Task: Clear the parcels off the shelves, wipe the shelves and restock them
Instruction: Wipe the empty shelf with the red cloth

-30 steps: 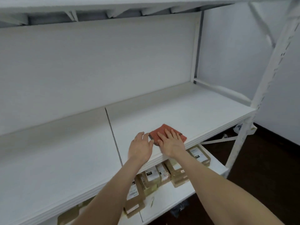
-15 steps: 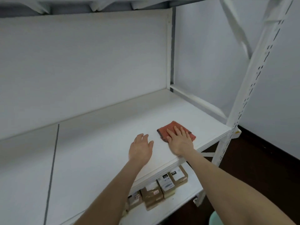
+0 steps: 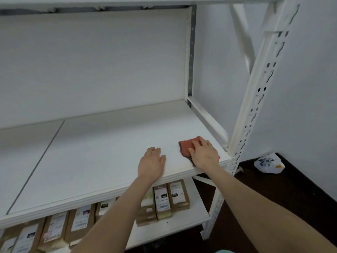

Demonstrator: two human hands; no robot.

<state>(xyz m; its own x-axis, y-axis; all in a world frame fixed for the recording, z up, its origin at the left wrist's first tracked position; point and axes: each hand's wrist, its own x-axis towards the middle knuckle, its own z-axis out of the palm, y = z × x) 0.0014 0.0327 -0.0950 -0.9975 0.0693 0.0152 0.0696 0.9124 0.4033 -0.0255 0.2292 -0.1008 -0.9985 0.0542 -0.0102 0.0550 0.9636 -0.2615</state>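
Head view: over the last second the red cloth [image 3: 187, 146] has travelled rightward along the cleared shelf [image 3: 109, 143]. It now lies at the front right corner, just beside the slotted upright [image 3: 255, 110]. Judgement: this stroke has reached the shelf's end, so wiping of this board looks nearly done. Restocking is not yet begun.

Right hand [image 3: 205, 156]: fingers fairly straight and together, palm down, pressing the cloth flat to the board; no pinch visible.

Left hand [image 3: 152, 164]: open, fingers together, resting flat on the bare shelf near the front edge, well apart from the cloth, holding nothing.

Parcels [image 3: 169, 199]: brown labelled boxes stand in a row on the lower shelf [image 3: 184, 222]. A white bag [image 3: 269, 162] lies on the dark floor by the wall.
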